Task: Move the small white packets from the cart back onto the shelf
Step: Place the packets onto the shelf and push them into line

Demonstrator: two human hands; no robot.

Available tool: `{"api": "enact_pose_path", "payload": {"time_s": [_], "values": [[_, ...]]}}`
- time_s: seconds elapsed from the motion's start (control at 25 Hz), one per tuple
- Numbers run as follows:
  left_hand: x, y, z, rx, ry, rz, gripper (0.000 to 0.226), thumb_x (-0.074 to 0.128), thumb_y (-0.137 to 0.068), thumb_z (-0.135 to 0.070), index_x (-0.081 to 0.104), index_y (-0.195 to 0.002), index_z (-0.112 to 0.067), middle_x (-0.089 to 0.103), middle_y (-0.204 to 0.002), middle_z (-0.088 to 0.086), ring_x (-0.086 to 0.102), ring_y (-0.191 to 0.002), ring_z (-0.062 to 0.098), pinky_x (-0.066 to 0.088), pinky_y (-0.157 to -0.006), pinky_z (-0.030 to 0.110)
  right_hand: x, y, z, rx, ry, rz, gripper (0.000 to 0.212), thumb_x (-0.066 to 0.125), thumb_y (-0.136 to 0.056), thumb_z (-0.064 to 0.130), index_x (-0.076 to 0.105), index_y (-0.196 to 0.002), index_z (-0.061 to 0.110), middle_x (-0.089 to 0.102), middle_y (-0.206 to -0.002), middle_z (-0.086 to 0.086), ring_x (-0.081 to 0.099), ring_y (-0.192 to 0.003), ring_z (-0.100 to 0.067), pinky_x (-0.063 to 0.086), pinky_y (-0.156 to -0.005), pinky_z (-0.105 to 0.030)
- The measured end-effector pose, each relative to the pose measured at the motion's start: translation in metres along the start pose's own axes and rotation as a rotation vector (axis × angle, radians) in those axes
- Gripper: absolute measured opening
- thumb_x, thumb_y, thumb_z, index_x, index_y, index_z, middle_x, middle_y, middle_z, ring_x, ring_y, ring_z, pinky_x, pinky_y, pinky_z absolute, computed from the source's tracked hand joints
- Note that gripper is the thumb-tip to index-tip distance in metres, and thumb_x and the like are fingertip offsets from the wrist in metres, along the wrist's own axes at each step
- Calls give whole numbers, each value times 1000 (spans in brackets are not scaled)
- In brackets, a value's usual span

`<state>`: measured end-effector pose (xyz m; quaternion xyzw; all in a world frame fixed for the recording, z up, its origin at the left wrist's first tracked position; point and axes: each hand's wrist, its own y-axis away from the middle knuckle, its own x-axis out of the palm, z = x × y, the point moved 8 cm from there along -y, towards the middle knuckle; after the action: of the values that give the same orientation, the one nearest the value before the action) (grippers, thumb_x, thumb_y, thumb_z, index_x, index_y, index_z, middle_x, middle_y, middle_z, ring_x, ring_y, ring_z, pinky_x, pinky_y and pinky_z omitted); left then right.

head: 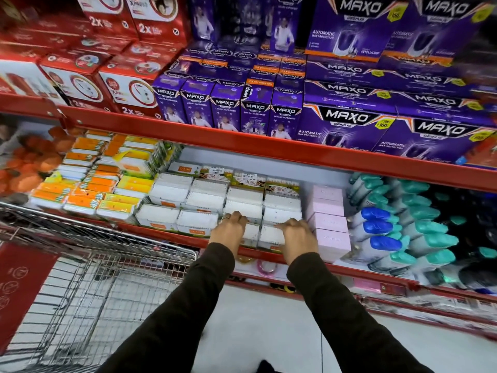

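Note:
Several small white packets [204, 200] lie in rows on the red middle shelf [166, 238]. Both my hands reach to the front row. My left hand [228, 230] has its fingers curled over one white packet [251, 232] at the shelf's front edge. My right hand [295, 239] is curled over the packet beside it [270, 235]. The two packets sit side by side, touching. The wire cart [94, 265] stands at the lower left, and I see no packets in its visible part.
Pink boxes [329, 224] stand right of the white packets, then blue- and teal-capped bottles [390, 232]. Orange and yellow packs [94, 184] fill the shelf's left side. Purple Maxo boxes [349, 122] and red boxes [121, 84] sit on the shelf above. White floor lies below.

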<state>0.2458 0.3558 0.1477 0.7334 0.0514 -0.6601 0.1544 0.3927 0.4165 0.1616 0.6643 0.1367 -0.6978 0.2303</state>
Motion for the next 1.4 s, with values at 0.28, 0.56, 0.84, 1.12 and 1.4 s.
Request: {"api": "enact_pose_path", "payload": {"time_s": [0.28, 0.56, 0.84, 1.12, 1.4], "values": [[-13, 20, 4, 39, 231, -171, 65, 65, -87, -8, 39, -145, -17, 41, -146, 7, 49, -128, 23, 48, -106, 33, -1, 16, -3, 44, -316, -53, 53, 74, -81, 16, 55, -130, 19, 56, -134, -5, 52, -124, -25, 49, -104, -41], [41, 70, -3, -1015, 2229, -68, 59, 42, -103, -37, 24, -153, -11, 32, -156, 17, 41, -138, 37, 33, -118, 48, 61, 81, 22, 1294, -2445, 99, 66, 59, -93, 44, 35, -146, 12, 38, -145, -19, 48, -126, -41, 45, -106, -51], [51, 42, -8, -1128, 2419, 74, 75, 42, -97, -56, 23, -154, -11, 32, -155, 18, 52, -127, 40, 38, -115, 49, 43, 48, 25, 1221, -2567, 90, 42, 50, -97, 44, 53, -105, 3, 51, -140, -20, 51, -126, -35, 46, -106, -47], [55, 41, -6, -1109, 2453, 89, 74, 43, -97, -56, 24, -153, -11, 34, -154, 19, 54, -126, 40, 45, -109, 47, 50, 41, 19, 1234, -2481, 70, 52, 51, -97, 46, 41, -128, 6, 41, -147, -22, 45, -133, -37, 44, -108, -50], [44, 66, 69, -1251, 2322, -338, 68, 36, -101, -52, 19, -155, -14, 28, -159, 16, 41, -139, 38, 38, -114, 48, 62, 42, 74, 1340, -2530, 221, 77, 53, -94, 51, 23, -151, 10, 28, -156, -22, 37, -140, -43, 37, -114, -53]]}}
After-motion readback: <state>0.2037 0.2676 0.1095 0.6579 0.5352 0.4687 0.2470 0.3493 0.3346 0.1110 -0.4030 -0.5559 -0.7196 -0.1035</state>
